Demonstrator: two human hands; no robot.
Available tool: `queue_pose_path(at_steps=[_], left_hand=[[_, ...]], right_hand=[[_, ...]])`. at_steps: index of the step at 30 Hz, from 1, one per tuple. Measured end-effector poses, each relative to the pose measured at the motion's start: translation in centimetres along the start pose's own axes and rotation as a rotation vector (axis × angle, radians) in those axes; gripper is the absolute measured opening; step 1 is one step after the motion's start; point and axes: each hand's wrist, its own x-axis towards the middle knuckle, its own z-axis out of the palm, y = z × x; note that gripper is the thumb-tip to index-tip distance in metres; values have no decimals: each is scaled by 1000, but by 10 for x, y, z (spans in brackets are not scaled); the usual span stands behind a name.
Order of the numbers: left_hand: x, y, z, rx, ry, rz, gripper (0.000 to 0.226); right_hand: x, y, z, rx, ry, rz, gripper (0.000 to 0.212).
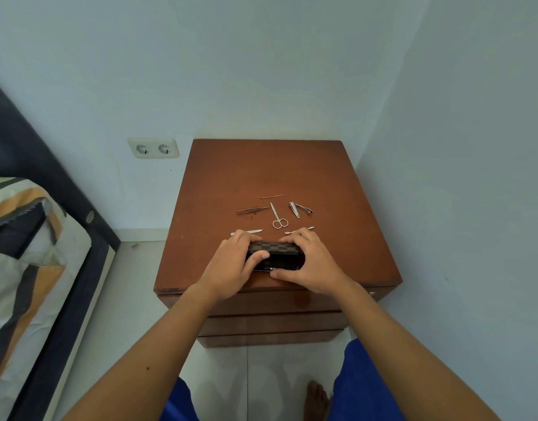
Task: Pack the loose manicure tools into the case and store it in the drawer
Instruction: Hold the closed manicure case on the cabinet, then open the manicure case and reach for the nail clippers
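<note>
A small checkered brown case (275, 250) lies near the front edge of the wooden nightstand (276, 171). My left hand (234, 265) grips its left end, thumb on the front face. My right hand (310, 262) grips its right end, thumb at the lower front edge. Behind the case lie loose metal tools: small scissors (276, 216), tweezers (251, 210), a nail clipper (299, 209), a thin pin (271, 196), a file (254, 231) partly behind my left hand, and a pusher (301, 230) by my right fingers.
The nightstand has stacked drawers (270, 325) below its top, all closed. A bed (27, 268) with striped bedding stands at the left. A double wall socket (153, 148) sits left of the nightstand. White walls close in behind and on the right. My bare foot (316, 401) is on the tiled floor.
</note>
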Motion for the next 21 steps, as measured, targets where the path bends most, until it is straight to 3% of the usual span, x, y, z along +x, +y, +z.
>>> queue_pose_path(at_steps=[3,9,14,21], left_hand=[[11,3,-2,-124,46,-95,45],[23,-6,-5,-218,126,-165,81],[31,-9,-8,-195,154,-204,62],[39,-6,-9,-151,160,-299,65]], right_hand=[[-1,-2,0,42,9,44,84],[-4,-1,0,143,66,104,92],[-2,1,0,168,58,131,95],[-4,4,4,189,97,101,101]])
